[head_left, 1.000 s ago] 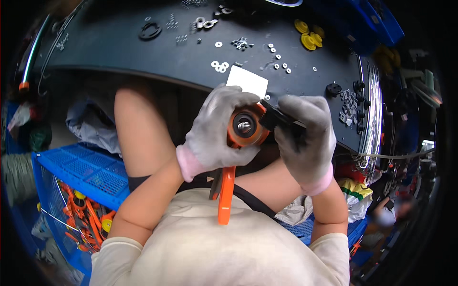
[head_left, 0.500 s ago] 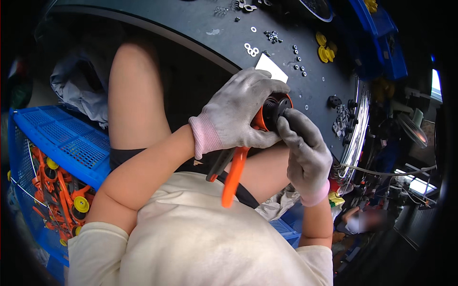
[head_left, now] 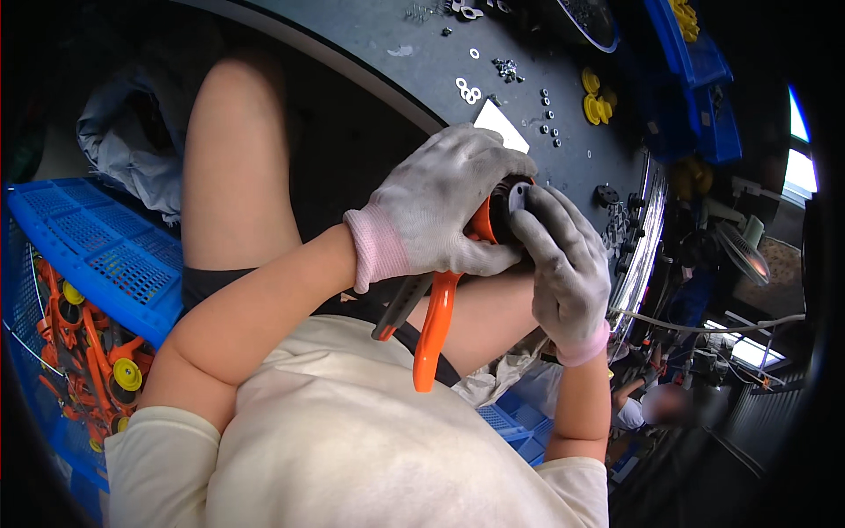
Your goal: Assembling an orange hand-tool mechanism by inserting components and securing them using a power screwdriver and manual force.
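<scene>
My left hand (head_left: 449, 201), in a grey glove with a pink cuff, wraps round the round head of an orange hand tool (head_left: 433, 330). The tool's orange handle and a dark grey handle (head_left: 400, 308) point down towards my body. At the open right side of the head, my gloved right hand (head_left: 568, 273) pinches a small dark disc-like part (head_left: 518, 197) with a hole in it. This part sits against the black inside of the orange head; whether it is seated there I cannot tell, as my fingers hide much of it.
Across the dark workbench (head_left: 387, 79) lie flat washers (head_left: 468, 91), a heap of small screws (head_left: 506, 70), black bushings, yellow caps (head_left: 597, 107) and a white card (head_left: 500, 125). Blue bins stand at far right. A blue crate (head_left: 114, 255) on the left holds orange tools. Another person is in the background.
My right fingers have shifted slightly up and left, and the dark part has turned, showing its holed face. My left hand keeps its hold. The whole view has shifted a little.
</scene>
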Available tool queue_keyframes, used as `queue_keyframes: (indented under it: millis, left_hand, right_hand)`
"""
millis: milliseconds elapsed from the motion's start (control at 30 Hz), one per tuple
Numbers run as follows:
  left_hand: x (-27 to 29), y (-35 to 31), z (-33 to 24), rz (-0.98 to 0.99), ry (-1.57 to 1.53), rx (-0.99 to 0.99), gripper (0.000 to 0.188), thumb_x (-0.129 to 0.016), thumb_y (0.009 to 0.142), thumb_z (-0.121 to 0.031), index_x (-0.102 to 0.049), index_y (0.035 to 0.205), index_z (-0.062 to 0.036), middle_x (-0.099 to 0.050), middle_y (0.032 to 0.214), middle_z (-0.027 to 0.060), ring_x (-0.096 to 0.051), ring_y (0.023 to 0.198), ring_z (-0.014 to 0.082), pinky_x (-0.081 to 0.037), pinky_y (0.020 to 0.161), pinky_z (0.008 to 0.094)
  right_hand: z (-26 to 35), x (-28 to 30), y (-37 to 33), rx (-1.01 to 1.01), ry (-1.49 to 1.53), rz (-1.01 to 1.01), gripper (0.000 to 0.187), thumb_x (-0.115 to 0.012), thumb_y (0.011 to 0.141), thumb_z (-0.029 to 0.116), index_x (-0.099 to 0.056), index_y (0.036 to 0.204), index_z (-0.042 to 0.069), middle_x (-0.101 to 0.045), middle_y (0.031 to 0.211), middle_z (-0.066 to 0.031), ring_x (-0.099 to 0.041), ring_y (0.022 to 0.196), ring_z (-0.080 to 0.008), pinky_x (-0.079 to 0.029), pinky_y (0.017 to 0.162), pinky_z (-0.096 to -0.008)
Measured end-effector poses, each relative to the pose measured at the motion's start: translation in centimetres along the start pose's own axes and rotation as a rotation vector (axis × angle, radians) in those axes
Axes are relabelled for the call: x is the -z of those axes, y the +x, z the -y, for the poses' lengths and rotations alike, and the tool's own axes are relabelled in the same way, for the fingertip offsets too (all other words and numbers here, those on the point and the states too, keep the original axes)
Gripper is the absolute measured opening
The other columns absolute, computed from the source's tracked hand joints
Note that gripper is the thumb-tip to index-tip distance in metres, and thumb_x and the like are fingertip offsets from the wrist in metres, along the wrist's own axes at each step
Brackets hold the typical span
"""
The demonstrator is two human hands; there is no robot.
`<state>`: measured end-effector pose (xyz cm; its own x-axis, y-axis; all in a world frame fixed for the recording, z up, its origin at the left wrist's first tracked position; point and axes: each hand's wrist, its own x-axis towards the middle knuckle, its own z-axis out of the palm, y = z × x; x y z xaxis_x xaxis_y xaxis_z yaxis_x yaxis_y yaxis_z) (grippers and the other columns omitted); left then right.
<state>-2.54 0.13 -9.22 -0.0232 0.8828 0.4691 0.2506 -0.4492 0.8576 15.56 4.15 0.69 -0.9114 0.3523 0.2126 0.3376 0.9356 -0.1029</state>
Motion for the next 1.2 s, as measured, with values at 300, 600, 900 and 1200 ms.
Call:
queue_keyframes:
  millis: [300, 600, 900, 1200]
  left_hand:
    - [-0.3, 0.0, 0.1, -0.02, 0.039, -0.002, 0.066, -0.081, 0.058, -0.024, -0.056, 0.117, -0.0106, -0.056, 0.109, 0.0144, -0.052, 0.113, 0.0366, -0.043, 0.099, 0.0452]
    - [0.1, 0.1, 0.1, 0.003, 0.092, -0.024, 0.066, -0.08, 0.059, -0.023, -0.055, 0.119, -0.0117, -0.058, 0.11, 0.0116, -0.053, 0.113, 0.0357, -0.044, 0.098, 0.0447]
    - [0.1, 0.1, 0.6, 0.012, 0.073, -0.052, 0.071, -0.083, 0.056, -0.026, -0.056, 0.121, -0.0109, -0.059, 0.116, 0.0104, -0.051, 0.118, 0.0337, -0.04, 0.104, 0.0443]
    - [-3.6, -8.1, 9.1, -0.306, 0.212, 0.253, 0.053, -0.06, 0.088, -0.026, -0.046, 0.134, -0.004, -0.05, 0.13, 0.0216, -0.051, 0.118, 0.0388, -0.041, 0.102, 0.042]
  right_hand:
    - [1.0, -0.3, -0.1, -0.031, -0.079, 0.027, 0.054, -0.059, 0.067, -0.004, -0.064, 0.12, 0.009, -0.06, 0.124, -0.0152, -0.06, 0.108, -0.037, -0.051, 0.088, -0.046]
    - [-0.2, 1.2, 0.7, 0.081, -0.192, 0.135, 0.055, -0.065, 0.063, 0.002, -0.069, 0.115, 0.019, -0.064, 0.12, -0.0066, -0.06, 0.088, -0.0236, -0.052, 0.074, -0.0345]
    - [1.4, -0.4, -0.5, -0.206, 0.103, 0.015, 0.056, -0.059, 0.06, -0.007, -0.07, 0.112, 0.01, -0.065, 0.119, -0.0144, -0.062, 0.079, -0.0261, -0.048, 0.073, -0.0344]
    - [4.7, -11.0, -8.7, -0.735, 1.084, -0.587, 0.052, -0.052, 0.088, 0.006, -0.039, 0.137, -0.005, -0.045, 0.137, -0.0179, -0.05, 0.121, -0.0264, -0.037, 0.104, -0.0368]
